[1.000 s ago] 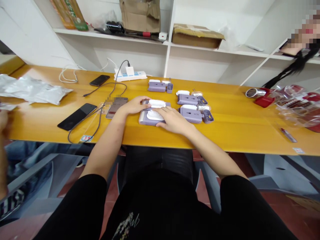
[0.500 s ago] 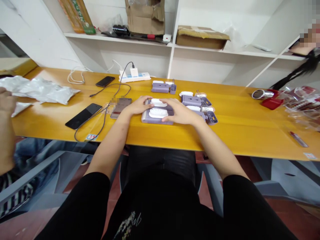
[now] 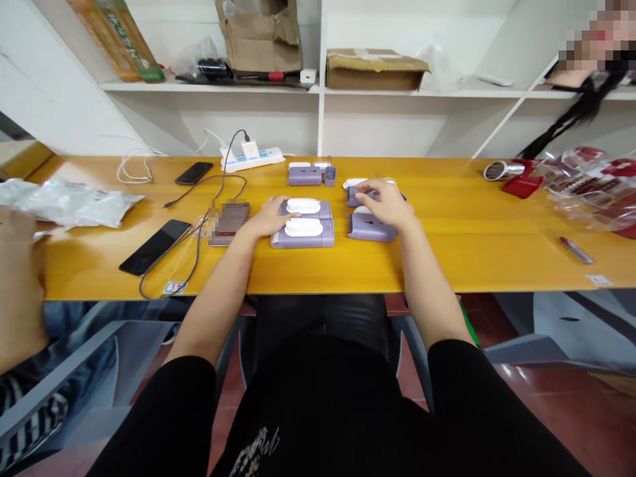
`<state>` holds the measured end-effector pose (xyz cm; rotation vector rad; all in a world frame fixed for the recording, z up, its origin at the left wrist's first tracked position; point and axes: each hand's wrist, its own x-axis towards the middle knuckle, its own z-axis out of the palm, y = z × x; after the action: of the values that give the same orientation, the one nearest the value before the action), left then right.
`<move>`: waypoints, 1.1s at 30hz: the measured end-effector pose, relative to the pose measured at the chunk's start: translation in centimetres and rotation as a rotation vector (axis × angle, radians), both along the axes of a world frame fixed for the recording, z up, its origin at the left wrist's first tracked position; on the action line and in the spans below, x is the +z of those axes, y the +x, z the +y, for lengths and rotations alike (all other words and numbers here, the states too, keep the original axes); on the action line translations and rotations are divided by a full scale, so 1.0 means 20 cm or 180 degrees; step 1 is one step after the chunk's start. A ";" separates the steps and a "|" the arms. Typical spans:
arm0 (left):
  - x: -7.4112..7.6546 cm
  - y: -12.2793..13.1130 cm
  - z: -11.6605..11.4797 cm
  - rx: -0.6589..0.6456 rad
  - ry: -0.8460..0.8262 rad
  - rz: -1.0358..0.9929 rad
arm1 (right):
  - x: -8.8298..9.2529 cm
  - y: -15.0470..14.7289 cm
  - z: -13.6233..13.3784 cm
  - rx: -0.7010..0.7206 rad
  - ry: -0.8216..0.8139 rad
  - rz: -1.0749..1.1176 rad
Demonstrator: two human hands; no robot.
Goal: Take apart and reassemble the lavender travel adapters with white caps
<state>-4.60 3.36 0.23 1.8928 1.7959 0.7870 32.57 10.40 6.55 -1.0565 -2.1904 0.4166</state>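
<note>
Two purple cases (image 3: pixel 325 240) lie side by side in front of me, each with a white oval bristled brush (image 3: pixel 304 227) on top. At their left end rests my left hand (image 3: pixel 271 217), its fingers apart and its thumb reaching over to the brushes. My right hand (image 3: pixel 387 202) is over a second group of purple parts to the right, thumb and forefinger apart and curved. Below it lies a purple case (image 3: pixel 370 227) with slots. Another white brush (image 3: pixel 354 183) shows behind its fingertips. The hand partly hides these parts.
Farther back stands another purple case (image 3: pixel 305 175) with small parts. To the left are a black phone (image 3: pixel 155 247), a smaller phone (image 3: pixel 194 173), cables, a power strip (image 3: pixel 252 159) and plastic bags (image 3: pixel 69 201). A red lipstick-like tube (image 3: pixel 576 250) lies right. Another person's arm (image 3: pixel 20 291) shows at left.
My right hand has left the two brushes and moved right, over the other purple parts. My left hand stays at the left end of the cases. The view has shifted slightly.
</note>
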 end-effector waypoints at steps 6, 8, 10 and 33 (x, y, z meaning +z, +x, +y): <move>0.00 0.00 0.00 0.0007 -0.0036 0.0091 | -0.02 0.03 0.03 -0.0098 0.0034 0.0003; 0.00 0.00 0.00 -0.0038 -0.0018 0.0085 | -0.02 0.03 0.04 -0.0090 0.0014 -0.0019; 0.00 0.00 -0.01 -0.0097 0.0001 0.0066 | -0.02 0.03 0.04 -0.0059 -0.0016 -0.0017; 0.12 -0.04 -0.14 -0.0828 -0.0370 -0.0070 | -0.09 -0.03 0.03 0.0148 -0.0127 0.0119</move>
<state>-5.39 0.59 2.73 1.9796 1.5069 0.5954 31.94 10.98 4.78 -1.0128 -2.1851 0.4991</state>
